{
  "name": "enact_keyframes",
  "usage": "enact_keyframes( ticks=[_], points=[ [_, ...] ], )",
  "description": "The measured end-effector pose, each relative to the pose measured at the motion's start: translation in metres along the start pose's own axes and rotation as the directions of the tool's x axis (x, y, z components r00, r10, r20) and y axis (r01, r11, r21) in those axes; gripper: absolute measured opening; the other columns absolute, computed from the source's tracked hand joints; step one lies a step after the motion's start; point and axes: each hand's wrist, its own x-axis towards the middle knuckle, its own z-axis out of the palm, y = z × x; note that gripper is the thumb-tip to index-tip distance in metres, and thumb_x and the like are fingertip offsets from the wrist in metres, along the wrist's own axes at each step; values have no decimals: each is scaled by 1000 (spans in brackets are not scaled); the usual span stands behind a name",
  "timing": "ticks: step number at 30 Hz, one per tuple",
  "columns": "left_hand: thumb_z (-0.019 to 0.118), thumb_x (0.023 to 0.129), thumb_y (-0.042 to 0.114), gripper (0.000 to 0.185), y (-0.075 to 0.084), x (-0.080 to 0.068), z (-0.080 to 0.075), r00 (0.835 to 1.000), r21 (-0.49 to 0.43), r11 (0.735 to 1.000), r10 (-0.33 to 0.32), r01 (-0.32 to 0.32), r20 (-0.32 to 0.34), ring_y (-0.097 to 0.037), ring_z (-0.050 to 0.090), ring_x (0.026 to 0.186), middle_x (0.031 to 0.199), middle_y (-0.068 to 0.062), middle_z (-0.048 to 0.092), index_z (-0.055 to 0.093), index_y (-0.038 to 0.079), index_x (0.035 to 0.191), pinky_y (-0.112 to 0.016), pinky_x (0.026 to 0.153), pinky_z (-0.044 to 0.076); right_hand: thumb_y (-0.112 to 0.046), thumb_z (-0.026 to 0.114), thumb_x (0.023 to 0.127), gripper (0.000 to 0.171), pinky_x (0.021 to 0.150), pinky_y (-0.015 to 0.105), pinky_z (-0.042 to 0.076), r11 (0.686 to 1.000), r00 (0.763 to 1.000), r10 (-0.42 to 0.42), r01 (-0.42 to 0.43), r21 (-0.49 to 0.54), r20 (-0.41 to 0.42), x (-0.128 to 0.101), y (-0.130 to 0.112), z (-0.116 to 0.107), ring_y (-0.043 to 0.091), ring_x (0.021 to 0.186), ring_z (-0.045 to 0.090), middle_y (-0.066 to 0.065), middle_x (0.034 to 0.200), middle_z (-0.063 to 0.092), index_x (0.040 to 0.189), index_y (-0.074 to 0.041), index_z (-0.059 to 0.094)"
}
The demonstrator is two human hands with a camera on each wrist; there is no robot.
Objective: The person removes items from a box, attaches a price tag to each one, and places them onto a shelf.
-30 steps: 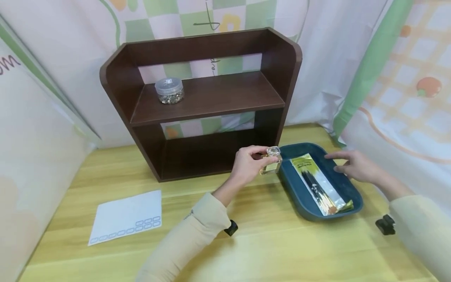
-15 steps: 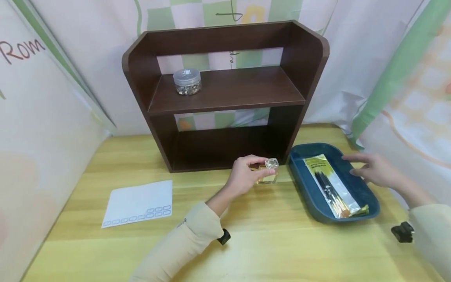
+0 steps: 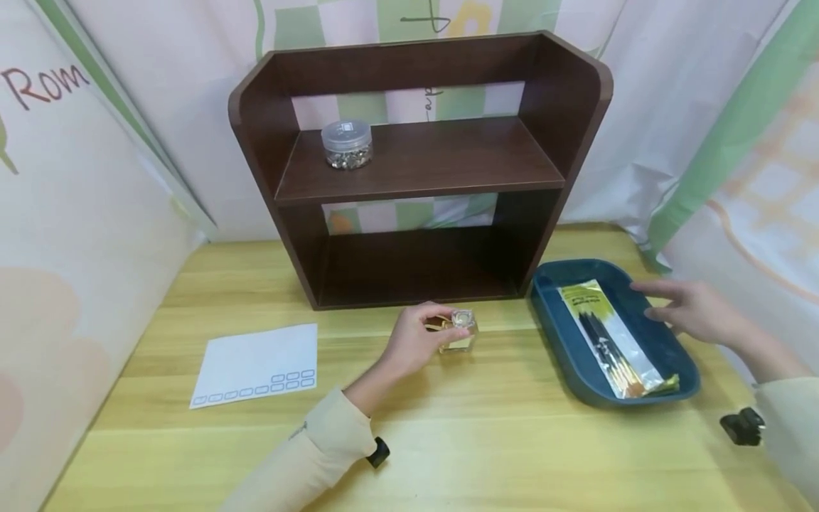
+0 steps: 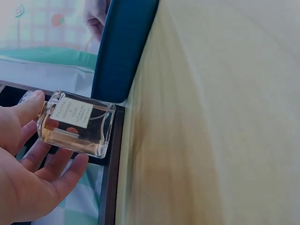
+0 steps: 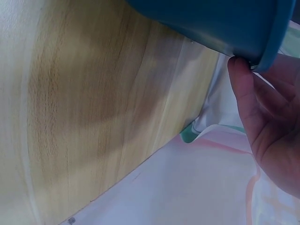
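Observation:
My left hand [image 3: 416, 340] holds a small clear perfume bottle [image 4: 77, 124] by its neck and cap, thumb on one side and fingers on the other. The bottle has a white label and pale amber liquid. In the head view, the bottle [image 3: 461, 333] is upright over the wooden table, in front of the brown shelf unit [image 3: 422, 197]. At the right, my right hand [image 3: 694, 313] grips the rim of a dark blue tray [image 3: 566, 348]. The right wrist view shows the thumb against the tray's outer wall [image 5: 220, 33]. Inside the tray lies a packet of black brushes [image 3: 614, 341].
A clear jar [image 3: 348, 144] of small metallic pieces stands at the left of the upper shelf. A white sheet [image 3: 256, 364] with small printed boxes lies on the table [image 3: 486, 455] at the left. Printed curtains [image 3: 710, 121] hang around the table.
My left hand has carried the bottle left and nearer, away from the tray. The right hand stays at the tray's rim. The head view has shifted, so the shelf appears farther right.

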Motion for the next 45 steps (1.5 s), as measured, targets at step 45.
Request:
enact_keyframes(
  ticks=[45],
  points=[
    [82, 84, 6, 43, -17, -41, -30, 999, -35, 998, -50, 50, 5, -30, 65, 105, 114, -12, 67, 66, 0, 124, -38, 91, 56, 4, 77, 79, 51, 83, 71, 44, 977, 986, -150, 136, -166, -76, 20, -18, -4, 61, 104, 53, 40, 119, 58, 125, 13, 58]
  ],
)
